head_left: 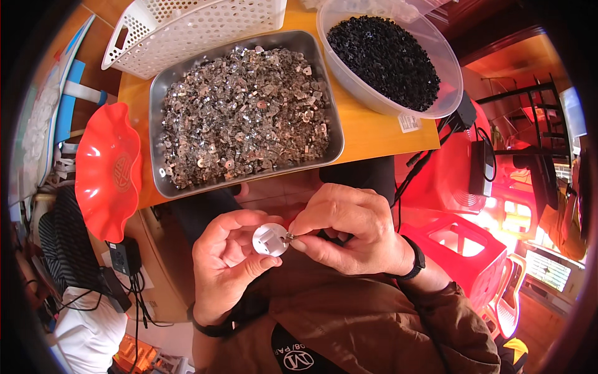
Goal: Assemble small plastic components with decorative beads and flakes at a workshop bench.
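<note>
Over my lap, my left hand is closed around a round white plastic part with a raised block in its middle. Thumb and fingers hold it by the edge, its face turned up. From the right, my right hand pinches a small metal piece at the rim of the white part. Whether that piece sits in the part or only touches it I cannot tell. Just beyond both hands stands a metal tray heaped with small metal pieces.
On the wooden table, a clear plastic tub holds small black parts. A white perforated basket stands behind the tray. A red wavy-edged dish is at the left. Red stools and black cables are at the right.
</note>
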Demonstrator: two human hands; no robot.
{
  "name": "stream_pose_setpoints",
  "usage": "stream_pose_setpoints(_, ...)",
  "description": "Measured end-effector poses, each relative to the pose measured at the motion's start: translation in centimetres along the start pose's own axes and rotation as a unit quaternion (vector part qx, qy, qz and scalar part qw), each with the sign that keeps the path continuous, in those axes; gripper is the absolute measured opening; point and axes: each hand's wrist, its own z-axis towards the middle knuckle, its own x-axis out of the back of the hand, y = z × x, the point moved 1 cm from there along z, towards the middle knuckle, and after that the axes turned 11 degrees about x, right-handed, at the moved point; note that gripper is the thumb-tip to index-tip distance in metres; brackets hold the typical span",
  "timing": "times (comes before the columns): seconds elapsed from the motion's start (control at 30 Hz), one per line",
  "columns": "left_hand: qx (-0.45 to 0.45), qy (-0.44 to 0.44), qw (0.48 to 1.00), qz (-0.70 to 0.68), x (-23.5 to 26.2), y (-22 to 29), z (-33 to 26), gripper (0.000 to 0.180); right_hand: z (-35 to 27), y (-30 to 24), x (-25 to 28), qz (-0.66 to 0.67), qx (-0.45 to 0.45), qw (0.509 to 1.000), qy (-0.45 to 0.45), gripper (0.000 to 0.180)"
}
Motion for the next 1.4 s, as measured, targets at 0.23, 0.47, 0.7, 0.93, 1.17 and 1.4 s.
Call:
stream_pose_setpoints(0.23,-0.035,0.027,0.996,0.075,0.0,-0.1,0.1,0.038,-0.1,-0.4,-0.4,0.01,-0.04,0.999,-0.013,0.019)
stream_pose_setpoints(0.47,-0.127,0.054,0.977,0.16,-0.4,-0.2,0.3,0.036,-0.4,-0.8,-1.6,-0.069,0.011,0.997,0.021,0.023)
stream_pose_setpoints(0.7,-0.188,0.083,0.949,0.239,-0.6,-0.1,0.3,0.035,-0.5,-1.3,-1.6,-0.126,0.014,0.992,-0.015,0.026)
stream_pose_setpoints(0.93,-0.149,0.043,0.967,0.202,-0.3,-0.2,0.4,0.038,0.1,-1.4,-0.2,-0.213,0.163,0.958,-0.104,0.034)
stream_pose_setpoints(1.17,-0.055,-0.028,0.995,0.085,-0.1,0.1,0.3,0.041,-0.2,-0.8,-0.3,-0.222,0.23,0.946,-0.059,0.034)
stream_pose_setpoints(1.4,-0.032,-0.066,0.995,0.064,0.0,0.3,0.3,0.037,-0.1,-1.1,0.3,-0.167,0.223,0.957,-0.075,0.026)
